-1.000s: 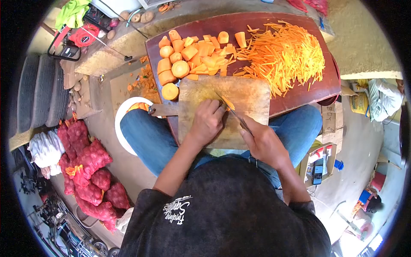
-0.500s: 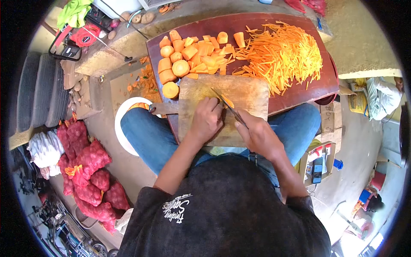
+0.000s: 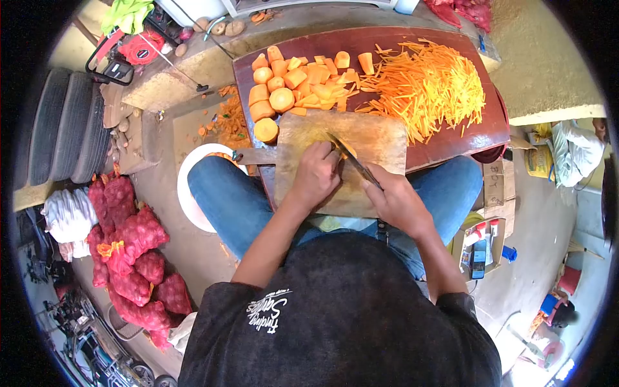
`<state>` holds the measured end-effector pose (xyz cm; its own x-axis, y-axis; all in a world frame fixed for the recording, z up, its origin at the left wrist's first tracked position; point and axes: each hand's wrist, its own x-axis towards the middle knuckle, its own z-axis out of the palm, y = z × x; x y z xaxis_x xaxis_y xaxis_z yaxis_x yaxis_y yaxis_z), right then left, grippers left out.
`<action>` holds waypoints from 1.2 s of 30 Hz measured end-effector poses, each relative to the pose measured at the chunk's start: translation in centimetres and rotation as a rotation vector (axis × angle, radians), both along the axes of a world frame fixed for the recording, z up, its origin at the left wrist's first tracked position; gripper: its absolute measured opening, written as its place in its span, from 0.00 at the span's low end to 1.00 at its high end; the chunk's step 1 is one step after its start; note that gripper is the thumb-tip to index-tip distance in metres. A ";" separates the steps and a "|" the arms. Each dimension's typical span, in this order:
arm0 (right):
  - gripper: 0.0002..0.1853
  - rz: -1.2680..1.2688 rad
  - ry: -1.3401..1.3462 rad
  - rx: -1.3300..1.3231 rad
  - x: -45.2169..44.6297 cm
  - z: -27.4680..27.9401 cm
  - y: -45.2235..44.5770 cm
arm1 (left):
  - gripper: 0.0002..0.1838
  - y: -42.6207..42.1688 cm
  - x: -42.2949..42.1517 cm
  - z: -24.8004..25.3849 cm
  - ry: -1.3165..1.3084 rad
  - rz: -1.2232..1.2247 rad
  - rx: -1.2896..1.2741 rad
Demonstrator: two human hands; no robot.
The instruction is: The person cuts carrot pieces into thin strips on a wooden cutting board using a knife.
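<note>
My right hand point(image 3: 401, 201) is closed around the handle of a knife point(image 3: 356, 161), whose dark blade slants up and left across the wooden cutting board point(image 3: 296, 132). Beside the blade, my left hand point(image 3: 319, 173) has its fingers curled down on a carrot piece, mostly hidden beneath them. A bit of orange carrot point(image 3: 349, 149) shows along the blade. Past the board, chunks of carrot point(image 3: 282, 100) and flat carrot slices lie on the red-brown tabletop point(image 3: 445, 151). A large heap of carrot strips point(image 3: 438, 90) covers its right side.
Another blade point(image 3: 258, 157) pokes out from the board's left edge. A white tub point(image 3: 193, 206) stands by my left knee. Red mesh sacks point(image 3: 132, 258) and stacked tyres point(image 3: 58, 129) are at the left. A box of small items point(image 3: 480, 248) sits at the right.
The whole view has shifted slightly. The blade has come down over the carrot sliver beside it, so less orange shows. Both hands keep their grip.
</note>
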<state>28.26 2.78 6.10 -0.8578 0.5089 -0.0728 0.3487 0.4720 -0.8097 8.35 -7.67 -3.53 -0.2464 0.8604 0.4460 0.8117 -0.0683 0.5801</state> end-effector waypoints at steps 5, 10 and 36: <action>0.19 0.034 -0.085 0.050 -0.2 -0.5 0.4 | 0.10 0.2 0.2 -0.5 -0.001 0.023 0.024; 0.17 -0.008 -0.082 -0.057 -0.3 0.5 0.5 | 0.10 0.2 0.3 -0.2 0.010 0.034 0.032; 0.16 -0.056 -0.020 -0.049 0.3 -0.2 0.0 | 0.07 0.7 0.1 -0.2 -0.051 0.095 0.038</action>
<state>28.51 2.76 5.94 -0.8259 0.5518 -0.1155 0.3898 0.4109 -0.8241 8.49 -6.97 -3.73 -0.3490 0.8151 0.4624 0.7852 -0.0150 0.6191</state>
